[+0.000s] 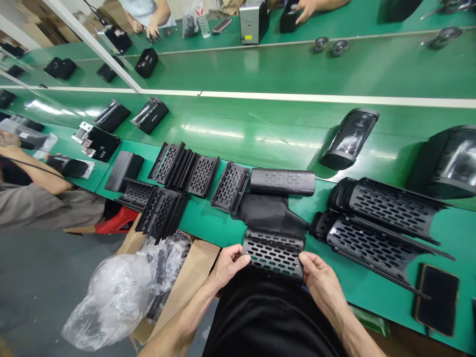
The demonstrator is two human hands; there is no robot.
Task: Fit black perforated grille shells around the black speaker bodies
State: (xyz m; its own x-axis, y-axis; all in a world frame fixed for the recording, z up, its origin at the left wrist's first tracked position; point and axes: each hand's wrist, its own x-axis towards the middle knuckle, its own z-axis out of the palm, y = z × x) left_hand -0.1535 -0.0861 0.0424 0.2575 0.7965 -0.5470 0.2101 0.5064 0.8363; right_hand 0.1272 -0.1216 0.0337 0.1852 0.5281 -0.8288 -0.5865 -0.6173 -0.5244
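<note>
A black perforated speaker grille [274,259] is held between both hands at the near edge of the green bench. My left hand [229,265] pinches its left end, thumb on top. Its right end is gripped by my right hand [320,275], with the thumb along the edge. Just behind it lies another slotted grille [277,240], partly covered. Beyond that are a sheet of black cloth-like material [266,212] and a closed, curved black cover [282,182]. To the right, nested stacks of longer grilles [372,243] lie on the bench.
More grille pieces [163,210] are grouped on the left. A phone [437,297] lies at right. Assembled speakers [349,138] stand on the green conveyor [238,119]. Below left, an open carton [193,267] holds plastic bags [111,292]. Co-workers' hands [152,29] show across the line and at left.
</note>
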